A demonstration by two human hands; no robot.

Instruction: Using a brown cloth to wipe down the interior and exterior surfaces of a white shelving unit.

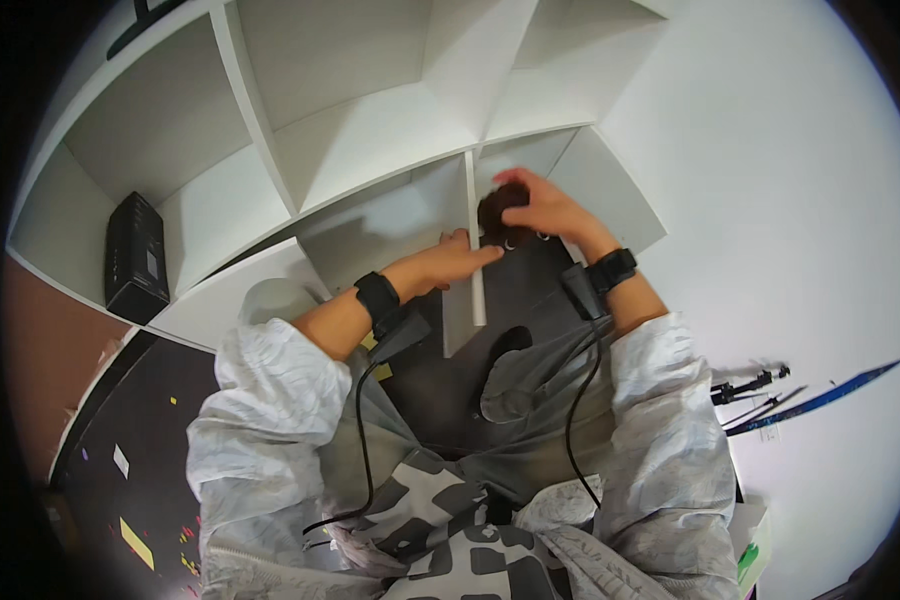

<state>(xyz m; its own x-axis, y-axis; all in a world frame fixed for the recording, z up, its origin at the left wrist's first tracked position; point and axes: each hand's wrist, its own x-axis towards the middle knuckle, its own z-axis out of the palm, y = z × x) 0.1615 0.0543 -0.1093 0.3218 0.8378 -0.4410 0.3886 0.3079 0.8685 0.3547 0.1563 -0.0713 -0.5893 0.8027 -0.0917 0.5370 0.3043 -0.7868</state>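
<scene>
My left hand (461, 259) grips the edge of an open white cabinet door (461, 315), with the thumb on one side and the fingers on the other. To its right, my right hand (544, 206) holds a dark reddish-brown object (504, 210) at the opening of the low white compartment; its kind is unclear. Small pale rings show at that object's lower side. Both wrists wear black straps with cabled devices. Another white door (622, 184) stands open at the right.
White shelving (367, 112) with open compartments rises ahead. A black box (136, 259) stands in the left compartment. Another open door panel (247, 289) is at the left. A white wall (780, 187) is at the right, with a blue object (825, 397) near it. Paper scraps lie on the dark floor (157, 435).
</scene>
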